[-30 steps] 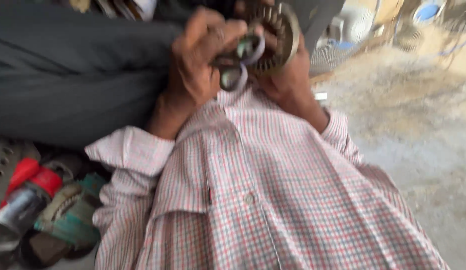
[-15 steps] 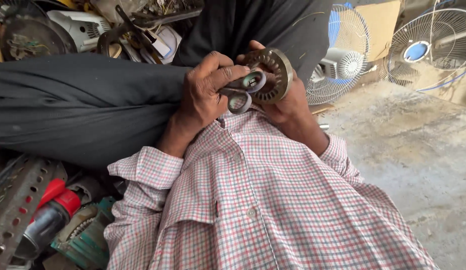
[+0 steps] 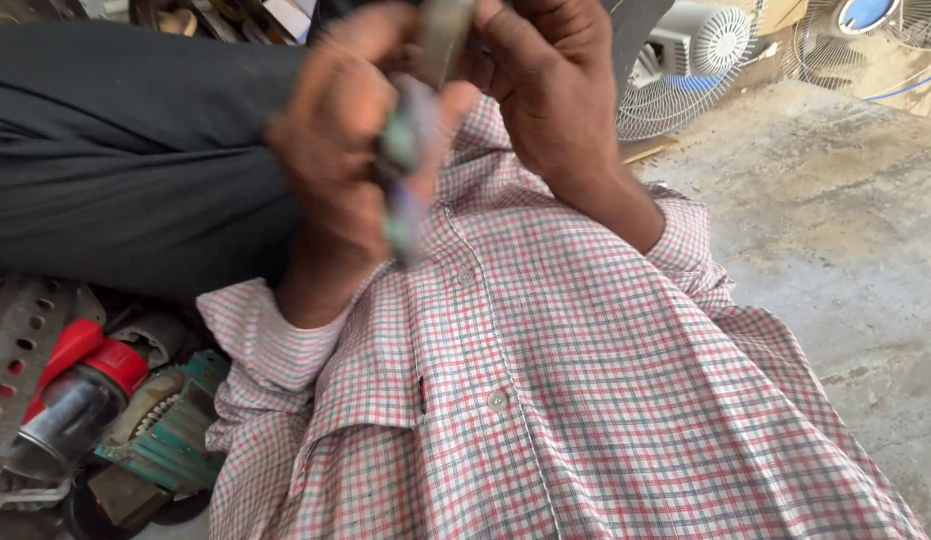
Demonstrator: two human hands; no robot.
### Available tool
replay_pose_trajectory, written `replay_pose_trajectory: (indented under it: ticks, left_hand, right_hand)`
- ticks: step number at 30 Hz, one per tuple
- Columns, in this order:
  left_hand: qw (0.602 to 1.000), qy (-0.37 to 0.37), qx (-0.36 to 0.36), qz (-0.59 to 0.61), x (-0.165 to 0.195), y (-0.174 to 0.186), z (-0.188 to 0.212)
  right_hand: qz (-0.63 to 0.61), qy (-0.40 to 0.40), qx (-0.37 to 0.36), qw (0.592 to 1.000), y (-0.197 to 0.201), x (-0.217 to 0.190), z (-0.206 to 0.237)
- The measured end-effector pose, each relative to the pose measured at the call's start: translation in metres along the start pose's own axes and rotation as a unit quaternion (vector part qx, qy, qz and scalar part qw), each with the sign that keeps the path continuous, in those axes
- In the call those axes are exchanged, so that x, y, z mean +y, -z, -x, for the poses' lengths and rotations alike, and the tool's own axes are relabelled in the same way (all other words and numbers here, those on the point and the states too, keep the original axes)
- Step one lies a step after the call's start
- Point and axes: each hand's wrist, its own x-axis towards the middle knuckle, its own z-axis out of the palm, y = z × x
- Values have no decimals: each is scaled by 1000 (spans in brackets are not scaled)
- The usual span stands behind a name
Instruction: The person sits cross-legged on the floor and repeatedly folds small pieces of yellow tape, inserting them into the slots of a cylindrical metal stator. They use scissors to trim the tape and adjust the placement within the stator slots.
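- left hand (image 3: 336, 140) gripping blurred scissors-like tool (image 3: 406, 170)
- right hand (image 3: 551, 90) closed on round metal part (image 3: 441, 35), mostly hidden
- both hands above checked shirt (image 3: 546, 380)

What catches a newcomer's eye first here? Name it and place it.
Two bare hands, left hand and right hand, meet at top centre around a blurred grey-green object, above a red-and-grey checked cotton shirt. A red-capped metal canister lies at lower left.
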Motion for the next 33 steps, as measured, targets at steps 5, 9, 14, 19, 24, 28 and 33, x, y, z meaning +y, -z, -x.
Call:
replay_pose_trajectory:
  ticks: [5,9,14,19,24,28,33]
  left_hand:
    - [985,131,-21,110,-10,29,16]
    - [984,142,-17,103,-13,33,14]
    - [996,-30,10,-86,-8,32,3]
    - [999,-10,-2,49,-8,22,-1]
    - [993,-82,11,79,10,5,-6]
    - [993,-89,-33,63,31,-5,-12]
    - [996,-19,-10,88,-2,-1,-12]
  right_hand:
    - [-26,-19,-64,997,0,-24,4]
    - [-37,-25,-83,996,-4,-34,7]
    - [-27,-14,-77,997,-3,-32,4]
    - [-43,-2,-90,995,-1,-24,2]
    - [-90,-60,-71,992,0,-21,1]
    - [-58,-41,-41,997,3,-15,6]
    - [-126,-96,-34,987,19,-9,10]
